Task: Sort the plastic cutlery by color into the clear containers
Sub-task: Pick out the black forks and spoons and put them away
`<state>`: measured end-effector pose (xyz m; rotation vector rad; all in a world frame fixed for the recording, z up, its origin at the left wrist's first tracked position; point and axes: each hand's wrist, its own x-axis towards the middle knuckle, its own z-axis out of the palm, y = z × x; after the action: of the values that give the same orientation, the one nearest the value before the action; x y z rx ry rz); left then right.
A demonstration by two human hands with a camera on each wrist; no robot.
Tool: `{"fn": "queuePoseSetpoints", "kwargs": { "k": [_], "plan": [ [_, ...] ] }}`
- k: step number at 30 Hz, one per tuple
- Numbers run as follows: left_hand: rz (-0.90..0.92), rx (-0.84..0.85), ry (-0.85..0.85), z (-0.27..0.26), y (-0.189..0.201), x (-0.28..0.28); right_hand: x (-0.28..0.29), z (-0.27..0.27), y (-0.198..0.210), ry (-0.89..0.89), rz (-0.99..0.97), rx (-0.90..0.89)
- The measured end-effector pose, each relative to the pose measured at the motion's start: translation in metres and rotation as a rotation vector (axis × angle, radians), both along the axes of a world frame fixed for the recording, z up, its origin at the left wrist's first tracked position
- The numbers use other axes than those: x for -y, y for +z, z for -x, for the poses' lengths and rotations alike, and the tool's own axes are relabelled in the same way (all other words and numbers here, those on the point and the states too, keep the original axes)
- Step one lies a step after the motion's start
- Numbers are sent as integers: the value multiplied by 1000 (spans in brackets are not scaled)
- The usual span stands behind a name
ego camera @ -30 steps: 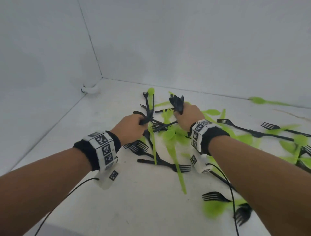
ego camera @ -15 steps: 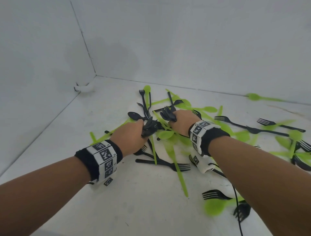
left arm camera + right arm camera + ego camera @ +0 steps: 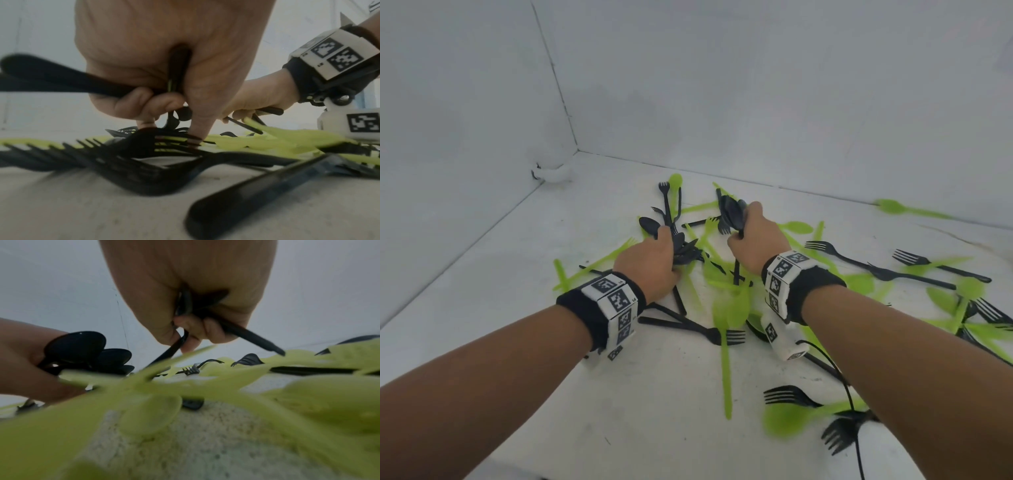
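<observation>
White walls meet a white floor (image 3: pixel 482 308) strewn with plastic cutlery. At frame centre the left hand (image 3: pixel 650 263) grips a bunch of black spoons (image 3: pixel 685 248) low over the pile, while the right hand (image 3: pixel 756 233) clutches black cutlery (image 3: pixel 732 214) pointing upward. Around them lie green forks and spoons (image 3: pixel 729 308) mixed with black forks (image 3: pixel 726 335), spreading toward the right edge.

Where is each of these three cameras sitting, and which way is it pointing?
Head: worn on the head, looking forward and down at both forearms, the left hand, the right hand and scattered cutlery on the white table.
Left wrist: under the left wrist, low over the table, looking along the left hand at a black fork.
Right wrist: under the right wrist, looking along the right hand over green cutlery.
Shared: each wrist view also shows the other hand.
</observation>
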<state>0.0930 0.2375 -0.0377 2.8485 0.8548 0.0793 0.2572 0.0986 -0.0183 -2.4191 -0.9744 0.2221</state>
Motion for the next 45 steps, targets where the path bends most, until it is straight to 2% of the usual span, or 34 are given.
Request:
{"fn": "queuePoseSetpoints", "kwargs": {
  "k": [5, 11, 14, 17, 22, 26, 29, 33, 38, 42, 45],
  "plan": [
    [75, -119, 79, 2, 0, -11, -8, -2, 6, -23, -161, -31],
    [157, -121, 133, -1, 9, -12, -21, 2, 7, 41, -78, -112],
    [274, -125, 201, -2, 18, -9, -28, 2, 0, 61, -38, -116],
    [475, 30, 284, 3, 22, -10, -34, 1, -1, 75, -35, -125],
    [955, 387, 349, 18, 43, -11, -49, 4, 4, 75, -31, -99],
    [1109, 617, 470, 27, 53, -30, -66, 13, 5, 120, 8, -55],
    [1081, 674, 449, 38, 59, -45, -79, 21, 2, 178, 35, -40],
    [869, 645, 296, 59, 63, -62, -96, 30, -5, 202, 184, 17],
    [731, 466, 134, 81, 64, -72, -111, 33, -10, 175, 285, 127],
    [619, 361, 35, 92, 59, -85, -115, 32, -10, 157, 336, 128],
    [487, 197, -64, 98, 53, -88, -115, 32, -6, 137, 311, 103]
  ]
}}
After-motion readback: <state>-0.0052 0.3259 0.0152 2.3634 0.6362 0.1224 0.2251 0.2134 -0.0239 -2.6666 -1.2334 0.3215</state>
